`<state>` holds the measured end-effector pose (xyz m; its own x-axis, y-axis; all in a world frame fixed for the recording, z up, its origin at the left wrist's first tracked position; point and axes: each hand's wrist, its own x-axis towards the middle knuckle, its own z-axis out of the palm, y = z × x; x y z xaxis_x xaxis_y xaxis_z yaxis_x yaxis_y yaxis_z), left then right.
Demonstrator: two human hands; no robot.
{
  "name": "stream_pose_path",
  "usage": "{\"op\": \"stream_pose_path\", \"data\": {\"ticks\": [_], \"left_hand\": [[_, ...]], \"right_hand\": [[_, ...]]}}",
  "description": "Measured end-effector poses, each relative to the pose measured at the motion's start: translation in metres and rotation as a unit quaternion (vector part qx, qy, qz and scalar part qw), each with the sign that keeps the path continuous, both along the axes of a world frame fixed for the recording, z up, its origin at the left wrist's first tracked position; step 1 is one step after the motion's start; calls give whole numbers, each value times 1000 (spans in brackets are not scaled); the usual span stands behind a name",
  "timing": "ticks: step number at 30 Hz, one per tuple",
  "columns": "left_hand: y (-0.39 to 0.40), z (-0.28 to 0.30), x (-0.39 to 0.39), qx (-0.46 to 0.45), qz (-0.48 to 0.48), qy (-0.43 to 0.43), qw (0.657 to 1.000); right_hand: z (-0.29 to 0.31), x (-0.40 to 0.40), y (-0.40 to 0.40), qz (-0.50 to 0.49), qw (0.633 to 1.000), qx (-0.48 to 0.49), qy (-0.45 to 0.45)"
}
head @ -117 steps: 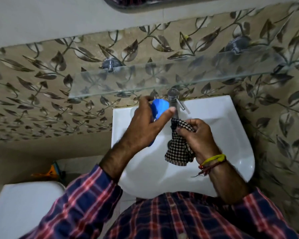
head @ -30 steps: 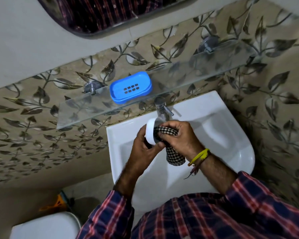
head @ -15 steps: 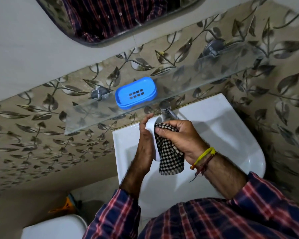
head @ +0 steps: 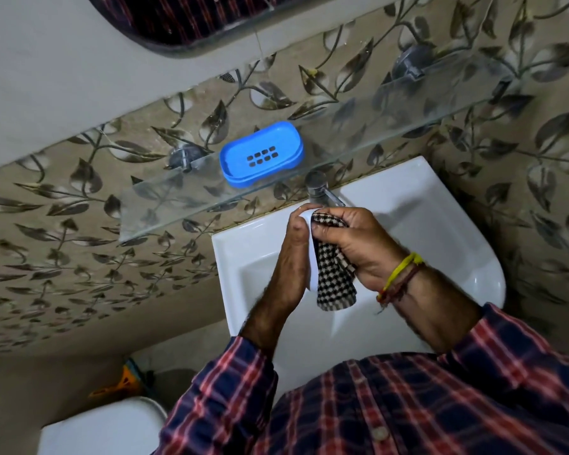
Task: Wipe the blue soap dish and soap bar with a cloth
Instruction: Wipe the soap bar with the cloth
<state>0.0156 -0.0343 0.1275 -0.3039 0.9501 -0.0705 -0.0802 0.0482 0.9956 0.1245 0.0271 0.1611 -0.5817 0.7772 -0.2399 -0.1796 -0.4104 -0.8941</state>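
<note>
Over the white basin, your left hand is gripping the soap bar while your right hand is pressing the checked cloth against it; the blue soap dish is sitting empty at eleven o'clock, near the glass shelf's front edge.

Dim indoor light is falling from above me, glaring softly off the white basin. Wide-angle distortion is bending the glass shelf; my plaid sleeve is looking slightly blurred.

— Where's the blue soap dish sitting?

— It's lying flat on the glass shelf, empty, drain slots showing.

— And the soap?

— The white soap bar is standing on edge over the basin, with the checked cloth pressing against its side and hanging below.
</note>
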Motion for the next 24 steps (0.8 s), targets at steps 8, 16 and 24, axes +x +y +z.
{"op": "stream_pose_path", "data": {"ticks": [8,16,24], "left_hand": [[-2,-6,1,-10,-45,5,999],[2,-3,0,-66,-41,-7,997],[8,9,-4,-67,17,10,998]], "right_hand": [[-3,8,0,-2,999,-31,18],[-4,17,-12,36,993,87,-78],[-7,21,-16,150,971,134,-128]]}}
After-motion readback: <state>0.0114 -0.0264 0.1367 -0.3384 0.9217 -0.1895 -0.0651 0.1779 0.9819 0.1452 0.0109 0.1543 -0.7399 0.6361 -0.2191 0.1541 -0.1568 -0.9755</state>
